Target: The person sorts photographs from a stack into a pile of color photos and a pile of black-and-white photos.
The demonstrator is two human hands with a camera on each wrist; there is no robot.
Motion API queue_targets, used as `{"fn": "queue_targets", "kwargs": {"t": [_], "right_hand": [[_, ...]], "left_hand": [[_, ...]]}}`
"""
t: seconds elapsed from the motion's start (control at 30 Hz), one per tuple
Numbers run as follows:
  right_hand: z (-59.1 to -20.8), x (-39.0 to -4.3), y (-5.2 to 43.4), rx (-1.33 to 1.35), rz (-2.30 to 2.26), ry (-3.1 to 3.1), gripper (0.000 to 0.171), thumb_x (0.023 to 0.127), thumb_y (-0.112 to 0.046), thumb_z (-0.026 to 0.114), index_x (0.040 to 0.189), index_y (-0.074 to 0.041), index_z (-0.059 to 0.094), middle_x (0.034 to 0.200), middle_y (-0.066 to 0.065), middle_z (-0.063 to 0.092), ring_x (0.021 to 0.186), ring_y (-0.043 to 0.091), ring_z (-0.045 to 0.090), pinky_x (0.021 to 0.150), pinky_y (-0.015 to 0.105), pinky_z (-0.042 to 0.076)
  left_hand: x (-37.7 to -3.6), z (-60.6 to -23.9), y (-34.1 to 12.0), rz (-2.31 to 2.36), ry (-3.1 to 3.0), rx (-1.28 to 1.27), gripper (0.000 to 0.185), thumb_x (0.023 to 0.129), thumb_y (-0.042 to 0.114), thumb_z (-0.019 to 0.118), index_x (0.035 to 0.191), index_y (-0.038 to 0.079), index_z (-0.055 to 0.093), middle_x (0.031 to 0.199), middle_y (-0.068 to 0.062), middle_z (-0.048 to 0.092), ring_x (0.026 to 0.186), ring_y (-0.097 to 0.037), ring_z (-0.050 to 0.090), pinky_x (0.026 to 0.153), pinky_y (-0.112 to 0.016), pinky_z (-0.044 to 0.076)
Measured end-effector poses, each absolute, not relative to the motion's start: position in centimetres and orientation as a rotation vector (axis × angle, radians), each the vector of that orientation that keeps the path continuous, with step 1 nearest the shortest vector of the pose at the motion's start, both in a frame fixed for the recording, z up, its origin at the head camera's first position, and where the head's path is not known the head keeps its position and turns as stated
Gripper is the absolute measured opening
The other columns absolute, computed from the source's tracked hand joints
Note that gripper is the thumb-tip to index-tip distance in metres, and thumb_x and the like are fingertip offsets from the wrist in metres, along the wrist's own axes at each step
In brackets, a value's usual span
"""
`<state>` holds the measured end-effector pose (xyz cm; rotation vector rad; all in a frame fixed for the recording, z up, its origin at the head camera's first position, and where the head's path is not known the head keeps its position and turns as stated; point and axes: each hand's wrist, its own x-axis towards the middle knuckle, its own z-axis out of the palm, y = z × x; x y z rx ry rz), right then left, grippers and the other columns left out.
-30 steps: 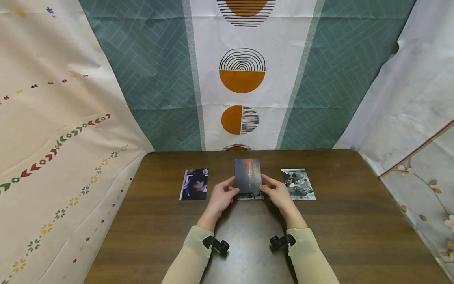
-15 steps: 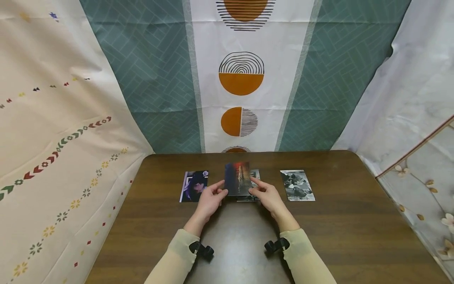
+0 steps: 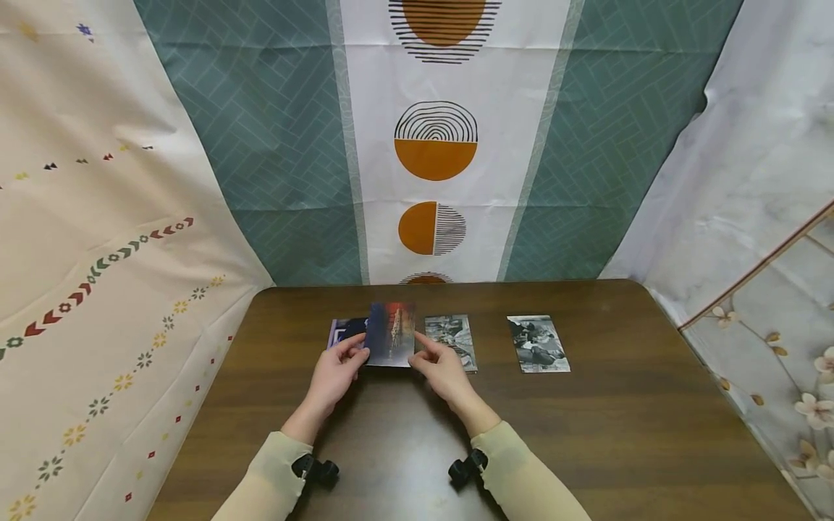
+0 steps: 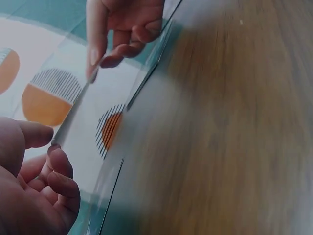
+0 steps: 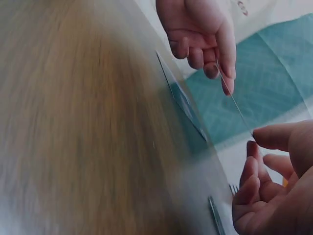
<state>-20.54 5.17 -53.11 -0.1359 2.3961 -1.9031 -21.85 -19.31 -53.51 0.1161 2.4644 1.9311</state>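
Glossy photo print [image 3: 389,333], dark blue with a red-orange streak, held just above the brown wooden table [image 3: 586,434] at the left of the row, partly covering a purple-toned print [image 3: 342,331] that lies flat beneath it. Left hand [image 3: 335,370] pinches the print's left edge between thumb and fingertips; right hand [image 3: 441,369] pinches the right edge the same way, other fingers loosely curled. Wrist views confirm: the sheet shows edge-on as a thin line between the two hands [image 4: 73,115], with no sag visible across the span. Judgement: very light, thin card stock, stiff enough to hold flat when supported at both side edges, but easily bent or creased if squeezed mid-sheet. Surface looks slick, so fingerprints and slipping are likely; edge pinches with light pressure seem the right hold, keeping pads off the picture face. Lying flat on the table it would be hard to lift, and a fingernail under a corner or a slide to the table edge would probably help. Two black-and-white prints lie flat farther right, one just beside the right hand [image 3: 452,340], one well apart [image 3: 537,344]. Patterned cloth backdrop [image 3: 435,145] hangs behind the table.
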Motion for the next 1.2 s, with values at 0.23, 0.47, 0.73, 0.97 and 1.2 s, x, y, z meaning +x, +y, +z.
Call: {"fn": "queue_targets", "kwargs": {"t": [0.23, 0.47, 0.73, 0.97, 1.2], "right_hand": [[-53.2, -21.2, 2.1, -0.238, -1.881, 2.408, 0.056, 0.101, -0.011, 0.074, 0.155, -0.011, 0.059, 0.102, 0.005, 0.077, 0.089, 0.011, 0.068, 0.074, 0.028, 0.050], [-54.1, -21.7, -0.7, -0.222, -1.862, 2.385, 0.057, 0.099, -0.012, 0.076, 0.154, -0.012, 0.060, 0.099, 0.002, 0.076, 0.089, 0.012, 0.067, 0.081, 0.034, 0.053], [-54.3, -22.6, -2.9, -0.185, -1.722, 2.536, 0.052, 0.098, -0.017, 0.076, 0.149, -0.014, 0.066, 0.095, -0.005, 0.075, 0.081, 0.009, 0.064, 0.077, 0.033, 0.051], [-54.4, -23.2, -3.6, -0.217, -1.517, 2.688, 0.050, 0.096, -0.016, 0.076, 0.145, -0.008, 0.068, 0.091, -0.005, 0.075, 0.076, 0.009, 0.062, 0.081, 0.034, 0.052], [-53.9, -23.0, -3.8, -0.193, -1.244, 2.787, 0.051, 0.098, -0.024, 0.074, 0.147, -0.013, 0.067, 0.091, -0.012, 0.071, 0.087, 0.014, 0.066, 0.082, 0.035, 0.052]], "left_hand": [[-21.4, -53.7, -22.4, 1.851, 2.540, 0.031, 0.044, 0.104, 0.014, 0.072, 0.146, 0.003, 0.065, 0.089, -0.005, 0.060, 0.067, -0.016, 0.055, 0.060, -0.025, 0.046], [-21.3, -53.9, -25.0, 1.743, 2.649, -0.048, 0.041, 0.105, 0.016, 0.071, 0.143, 0.002, 0.068, 0.103, -0.009, 0.065, 0.087, -0.021, 0.055, 0.069, -0.027, 0.045], [-22.0, -54.4, -26.6, 1.627, 2.679, -0.104, 0.041, 0.107, 0.019, 0.068, 0.145, 0.004, 0.066, 0.107, -0.011, 0.065, 0.093, -0.025, 0.055, 0.075, -0.032, 0.044], [-22.4, -54.8, -26.7, 1.462, 2.739, -0.087, 0.042, 0.105, 0.020, 0.068, 0.142, 0.000, 0.067, 0.100, -0.009, 0.068, 0.085, -0.024, 0.055, 0.075, -0.036, 0.043], [-22.6, -54.9, -26.4, 1.369, 2.781, -0.082, 0.044, 0.105, 0.022, 0.069, 0.142, -0.001, 0.067, 0.098, -0.008, 0.064, 0.083, -0.023, 0.054, 0.077, -0.037, 0.042]]}}
